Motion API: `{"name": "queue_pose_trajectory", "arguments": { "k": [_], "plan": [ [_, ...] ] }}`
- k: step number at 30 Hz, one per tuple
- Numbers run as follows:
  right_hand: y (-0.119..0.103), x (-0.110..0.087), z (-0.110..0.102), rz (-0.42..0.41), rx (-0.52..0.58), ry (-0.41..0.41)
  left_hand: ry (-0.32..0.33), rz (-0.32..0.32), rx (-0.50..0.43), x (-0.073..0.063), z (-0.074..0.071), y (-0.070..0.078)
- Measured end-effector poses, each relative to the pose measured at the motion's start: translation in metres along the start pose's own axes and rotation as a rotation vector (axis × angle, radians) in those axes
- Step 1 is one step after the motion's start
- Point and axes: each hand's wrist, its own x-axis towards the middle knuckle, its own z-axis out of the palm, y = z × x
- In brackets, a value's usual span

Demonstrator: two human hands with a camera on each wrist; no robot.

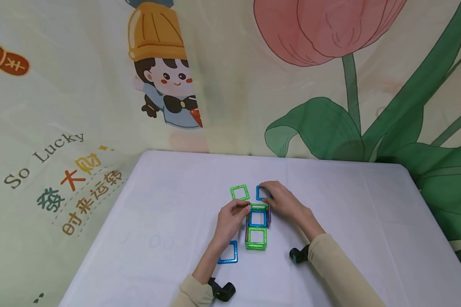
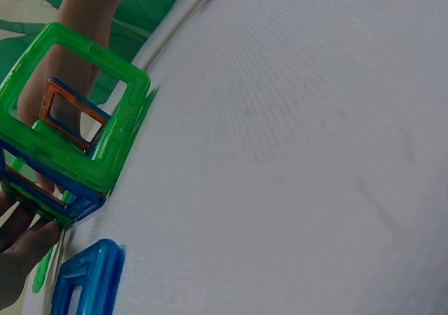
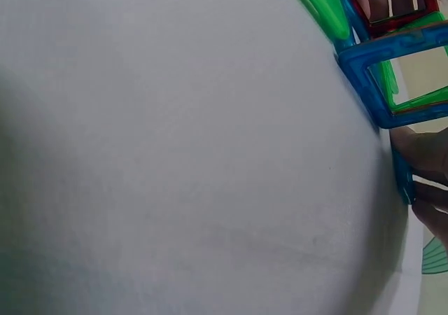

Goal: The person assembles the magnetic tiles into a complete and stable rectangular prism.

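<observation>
Tile block (image 1: 257,227) on the white tabletop (image 1: 146,238), lower centre of the frame.
Nearest, a loose blue tile (image 1: 236,251) lies left of the block; the left hand's (image 1: 229,219) fingers pinch the block's far left corner; the right hand's (image 1: 286,204) fingers pinch another blue tile (image 1: 258,193), with a loose green tile (image 1: 232,193) to its left. The tiles look light, stiff and slick; rims probably offer the best hold, and the block's joints could part if squeezed.

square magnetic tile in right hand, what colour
The square magnetic tile is blue, clearest in head view.
</observation>
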Motion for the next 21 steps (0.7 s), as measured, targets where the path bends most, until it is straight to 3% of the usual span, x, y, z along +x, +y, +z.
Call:
{"name": "queue_pose_trajectory", "arguments": {
  "k": [7,21],
  "plan": [
    [0.000,-0.010,-0.003,0.049,-0.105,0.052,-0.001,0.006,0.011,-0.001,0.001,0.001],
    [0.011,-0.027,-0.009,0.157,-0.092,0.139,-0.003,0.008,0.022,-0.003,0.002,0.003]
  ]
}}
